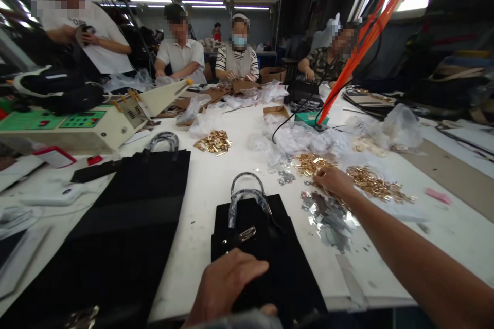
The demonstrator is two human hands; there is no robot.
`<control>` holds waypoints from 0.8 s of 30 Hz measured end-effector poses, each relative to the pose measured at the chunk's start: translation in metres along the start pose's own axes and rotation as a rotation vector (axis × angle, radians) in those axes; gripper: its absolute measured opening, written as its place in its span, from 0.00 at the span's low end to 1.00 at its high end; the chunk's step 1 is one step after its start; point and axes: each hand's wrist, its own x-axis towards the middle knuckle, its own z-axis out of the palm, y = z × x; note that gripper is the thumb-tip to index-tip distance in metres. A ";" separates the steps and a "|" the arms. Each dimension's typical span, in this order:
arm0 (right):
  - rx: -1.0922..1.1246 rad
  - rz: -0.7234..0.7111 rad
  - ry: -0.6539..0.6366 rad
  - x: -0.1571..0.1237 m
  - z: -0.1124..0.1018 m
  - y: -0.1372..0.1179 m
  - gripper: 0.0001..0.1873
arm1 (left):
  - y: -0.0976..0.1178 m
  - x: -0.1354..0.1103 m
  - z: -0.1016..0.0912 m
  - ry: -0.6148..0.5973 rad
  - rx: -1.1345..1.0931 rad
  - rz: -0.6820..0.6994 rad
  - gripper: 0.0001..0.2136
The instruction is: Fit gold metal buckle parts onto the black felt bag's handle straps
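My left hand [231, 285] lies on the lower part of a black handbag [266, 247], its index finger and thumb apart on the surface. That bag has wrapped handles [247, 198] and a shiny metal fitting [247, 234] on its front. My right hand [334, 181] reaches to the edge of a pile of small gold metal pieces [311, 163], fingertips closed together. Whatever is in its fingers is too small to make out. Flat silver metal plates [330, 221] lie in a heap just below that hand. To its right spreads another pile of gold pieces [376, 182].
More black bags [135, 216] lie at left, beside a cream machine with a green panel [73, 126]. A third gold heap [214, 142] sits mid-table. Crumpled plastic bags [304, 139] and an orange-wrapped cable [353, 56] stand beyond. Several people [237, 56] work across the table.
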 end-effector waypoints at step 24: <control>1.038 -0.427 -0.090 -0.252 0.086 -0.079 0.13 | -0.024 0.119 0.027 -0.608 0.445 -0.004 0.08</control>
